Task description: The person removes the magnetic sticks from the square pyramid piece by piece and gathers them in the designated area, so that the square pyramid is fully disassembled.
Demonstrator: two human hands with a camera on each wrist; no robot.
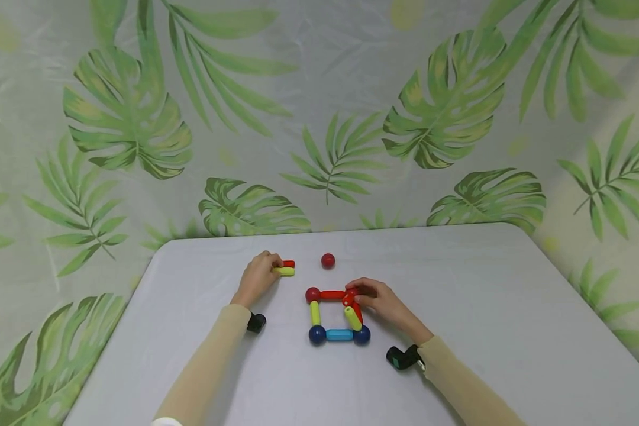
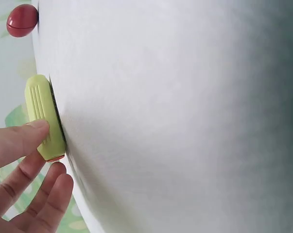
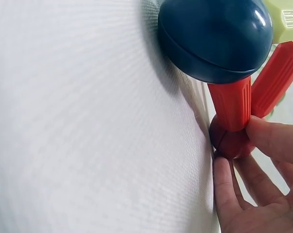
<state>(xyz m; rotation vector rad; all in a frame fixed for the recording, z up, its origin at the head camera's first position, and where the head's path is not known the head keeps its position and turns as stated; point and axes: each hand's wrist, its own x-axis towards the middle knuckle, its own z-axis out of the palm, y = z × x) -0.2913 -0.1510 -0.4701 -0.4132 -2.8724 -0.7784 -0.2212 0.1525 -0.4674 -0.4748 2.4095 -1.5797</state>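
My left hand (image 1: 257, 278) is at the table's far left, its thumb on a yellow-green rod (image 2: 44, 114). Beside that rod lies a red rod (image 1: 289, 264), mostly hidden in the left wrist view. My right hand (image 1: 386, 303) grips a red ball (image 3: 229, 143) at the far right corner of a square of rods and balls, thumb against the rod's end. The square also has a red ball (image 1: 312, 294), two dark blue balls (image 1: 317, 335), a red rod (image 1: 332, 294), a yellow-green rod (image 1: 315, 313) and a light blue rod (image 1: 339, 335). From its right corners rise a red rod (image 3: 277, 80) and a yellow-green rod (image 1: 354, 319).
A loose red ball (image 1: 328, 261) sits behind the square, near the back edge of the white table (image 1: 458, 278). A leaf-patterned cloth (image 1: 330, 142) hangs behind the table. Each wrist wears a small black camera (image 1: 402, 358).
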